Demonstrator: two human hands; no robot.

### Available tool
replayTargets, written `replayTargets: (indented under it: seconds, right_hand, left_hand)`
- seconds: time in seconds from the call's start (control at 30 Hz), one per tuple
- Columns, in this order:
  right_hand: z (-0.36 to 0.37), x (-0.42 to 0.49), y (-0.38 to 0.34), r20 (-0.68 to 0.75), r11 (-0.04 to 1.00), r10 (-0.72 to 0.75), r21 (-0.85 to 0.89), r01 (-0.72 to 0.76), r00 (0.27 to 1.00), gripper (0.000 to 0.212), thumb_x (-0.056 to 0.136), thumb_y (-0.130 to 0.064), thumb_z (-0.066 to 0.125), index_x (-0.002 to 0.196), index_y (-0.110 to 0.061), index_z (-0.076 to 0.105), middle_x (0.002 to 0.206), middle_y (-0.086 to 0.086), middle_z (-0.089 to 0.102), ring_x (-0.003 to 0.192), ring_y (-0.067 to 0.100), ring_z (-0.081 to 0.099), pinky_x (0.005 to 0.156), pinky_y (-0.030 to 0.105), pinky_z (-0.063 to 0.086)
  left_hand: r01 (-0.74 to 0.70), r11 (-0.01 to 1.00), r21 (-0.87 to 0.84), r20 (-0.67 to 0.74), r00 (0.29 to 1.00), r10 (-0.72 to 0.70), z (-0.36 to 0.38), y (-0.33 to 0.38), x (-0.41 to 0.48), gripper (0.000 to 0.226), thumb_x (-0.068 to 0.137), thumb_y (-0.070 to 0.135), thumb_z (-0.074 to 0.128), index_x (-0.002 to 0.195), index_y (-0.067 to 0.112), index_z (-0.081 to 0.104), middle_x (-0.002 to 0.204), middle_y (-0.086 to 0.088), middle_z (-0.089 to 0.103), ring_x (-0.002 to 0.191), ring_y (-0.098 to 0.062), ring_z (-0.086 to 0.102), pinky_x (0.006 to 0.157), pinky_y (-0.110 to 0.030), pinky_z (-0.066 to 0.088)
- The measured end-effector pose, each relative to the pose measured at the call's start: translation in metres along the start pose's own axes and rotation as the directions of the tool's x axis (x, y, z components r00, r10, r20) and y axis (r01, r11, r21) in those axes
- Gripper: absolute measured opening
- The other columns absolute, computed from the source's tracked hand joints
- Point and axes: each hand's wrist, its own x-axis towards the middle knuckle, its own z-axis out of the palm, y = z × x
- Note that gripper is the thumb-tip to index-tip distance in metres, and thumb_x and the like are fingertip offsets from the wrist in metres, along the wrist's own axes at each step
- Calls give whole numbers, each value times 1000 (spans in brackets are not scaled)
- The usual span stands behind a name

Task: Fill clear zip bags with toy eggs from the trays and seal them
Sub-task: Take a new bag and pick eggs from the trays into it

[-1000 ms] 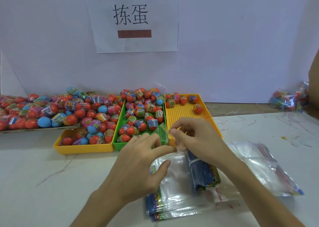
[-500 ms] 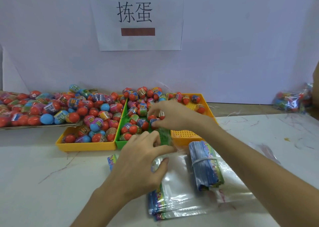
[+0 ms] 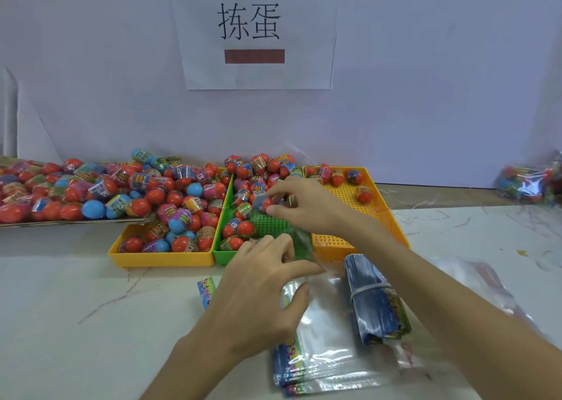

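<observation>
My right hand [image 3: 307, 205] reaches over the green tray [image 3: 222, 255] and grips toy eggs [image 3: 264, 203], red and blue, in curled fingers. My left hand [image 3: 261, 287] pinches the mouth of a clear zip bag [image 3: 325, 305] at the green tray's near edge; the bag lies on a stack of more bags. The green tray holds many wrapped eggs at its far end. A yellow tray [image 3: 164, 258] to its left is full of eggs. Another yellow tray [image 3: 386, 208] on the right holds only a few.
A flat board [image 3: 60, 221] piled with eggs lies at the far left. A rubber-banded bundle of blue cards [image 3: 374, 299] rests on the bags. More clear bags [image 3: 486, 281] lie to the right. A filled bag [image 3: 529, 183] sits far right by the wall.
My right hand left the bag's mouth, reached forward into the green tray and closed on eggs. My left hand kept its hold on the bag.
</observation>
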Motion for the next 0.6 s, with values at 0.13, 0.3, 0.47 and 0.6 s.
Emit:
replayTargets:
  seconds: [0.13, 0.3, 0.47, 0.6]
  right_hand:
    - [-25, -39, 6, -240, 962, 88, 274, -19, 967, 28, 97, -28, 65, 125, -29, 66, 107, -16, 65, 83, -3, 57, 75, 13, 45]
    - [-46, -93, 11, -196, 911, 89, 413, 0, 977, 28, 95, -33, 64, 121, -41, 66, 104, -22, 65, 93, 11, 62, 74, 19, 50]
    - [-32, -119, 8, -250, 952, 26, 300, 52, 968, 40, 95, -12, 67, 125, -39, 65, 115, -19, 60, 96, 14, 60, 73, 22, 50]
    - [-29, -118, 5, -204, 966, -20, 248, 71, 979, 44, 96, -10, 66, 129, -38, 64, 113, -18, 58, 101, 13, 59, 77, 23, 50]
  left_hand:
    - [25, 999, -42, -83, 996, -29, -2, -1, 2, 28, 87, 34, 62, 111, 37, 75, 85, 7, 44, 81, -11, 40, 63, -35, 41]
    - [33, 998, -56, -123, 992, -40, -2, 0, 2, 34, 92, 38, 51, 117, 39, 73, 88, 8, 38, 84, -11, 38, 63, -33, 41]
    - [26, 999, -30, -95, 995, -29, -1, -2, 3, 33, 94, 37, 50, 117, 40, 73, 89, 6, 38, 84, -12, 37, 65, -36, 41]
    - [24, 999, -34, -74, 997, -26, 1, -4, 3, 31, 93, 38, 50, 115, 42, 72, 89, 7, 37, 84, -11, 36, 65, -34, 39]
